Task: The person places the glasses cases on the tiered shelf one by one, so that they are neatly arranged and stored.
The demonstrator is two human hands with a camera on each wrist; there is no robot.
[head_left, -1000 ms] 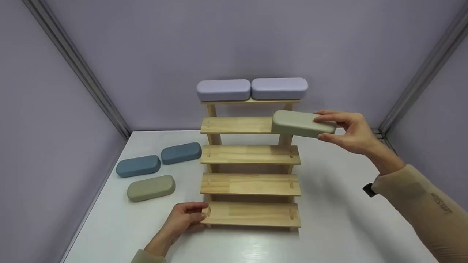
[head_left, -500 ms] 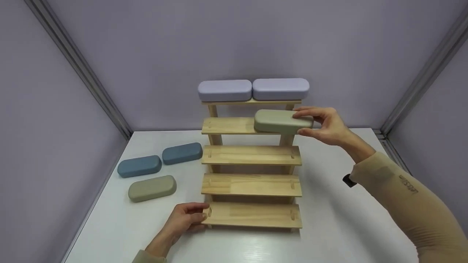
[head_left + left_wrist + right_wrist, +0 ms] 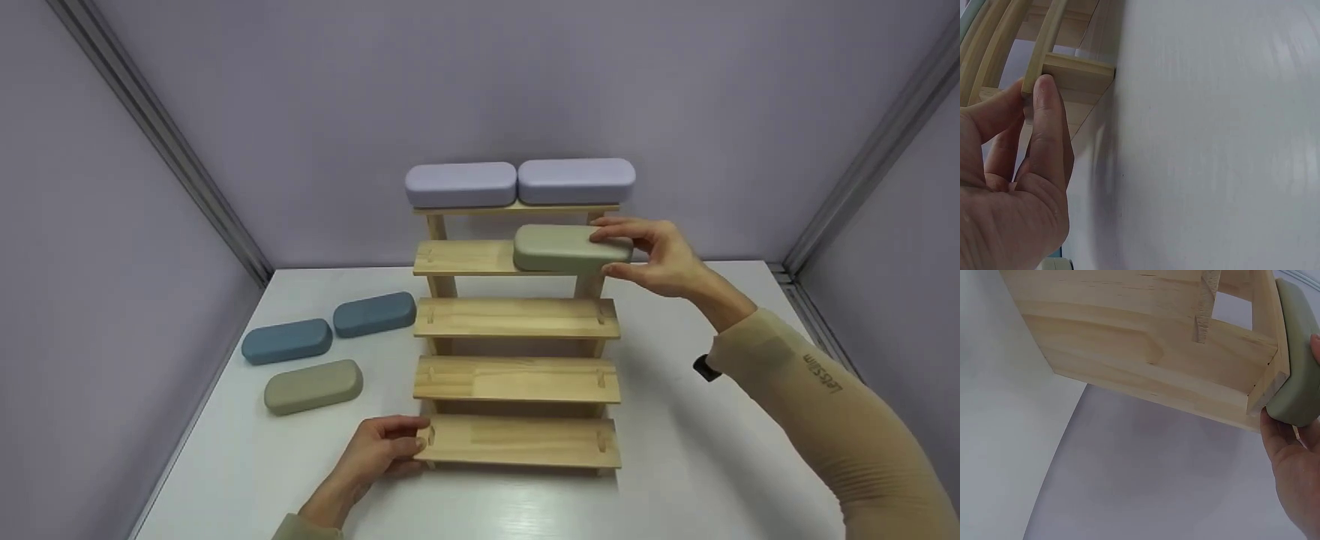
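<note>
Remotely, I had the right hand [image 3: 664, 259] gripping the right end of a sage case [image 3: 559, 249] on the second-highest shelf [image 3: 465, 257] of the wooden stand [image 3: 517, 319], the left hand [image 3: 375, 448] pinching the left end of its lowest shelf [image 3: 517, 440]. Two lavender cases [image 3: 461, 184] sat atop the stand; left of it, two blue cases [image 3: 287, 341] and another sage case [image 3: 313, 387] lay on the tabletop [image 3: 225, 465].

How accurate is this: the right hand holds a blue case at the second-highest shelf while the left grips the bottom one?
Only the colour is wrong: the head view shows a green case in the right hand; the rest stands.
</note>
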